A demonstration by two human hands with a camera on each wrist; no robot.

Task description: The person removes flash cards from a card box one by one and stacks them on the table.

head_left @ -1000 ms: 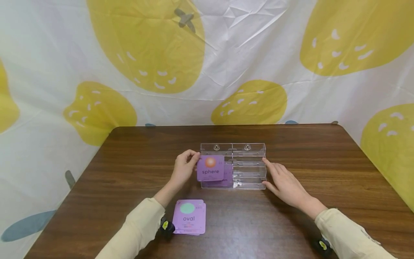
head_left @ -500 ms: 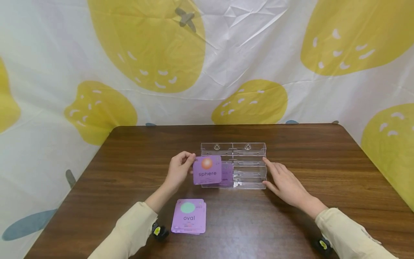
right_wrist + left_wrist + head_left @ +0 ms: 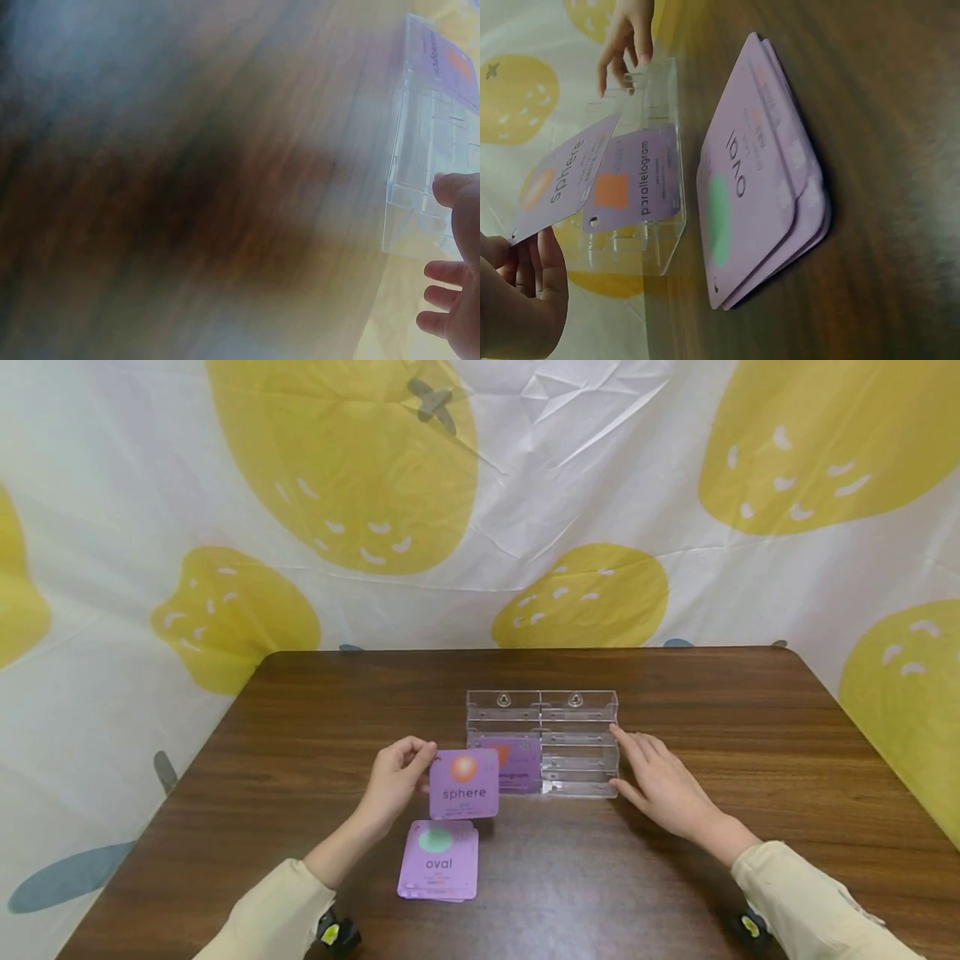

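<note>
**A:** ok so where's the "sphere" card (image 3: pixel 463 784) at right now? Can't quite work it out from the head view.

**B:** It's in the air, pinched by its left edge in the left hand (image 3: pixel 393 780), thumb on one face and fingers behind. It hangs just right of that hand, above the far edge of the "oval" card stack (image 3: pixel 438 862) lying on the bench (image 3: pixel 300 727), and in front of the clear acrylic organizer (image 3: pixel 543 744). Not touching either one, I'd say.

**A:** And the other hand?

**B:** The right hand (image 3: pixel 656 785) has its fingers laid straight against the organizer's right end, thumb at the near corner, bracing it rather than gripping. The right wrist view is mostly blur, so take the exact contact with a grain of salt.

**A:** Anything in the organizer?

**B:** One purple "parallelogram" card (image 3: pixel 637 187) stands in a slot on the side nearer the left hand.

**A:** How would the sphere card handle?

**B:** Looks light, thin and stiff-ish, with a smooth face, so probably a bit slippery. An edge pinch like this seems right, and pressing too hard would likely bend it.
</note>
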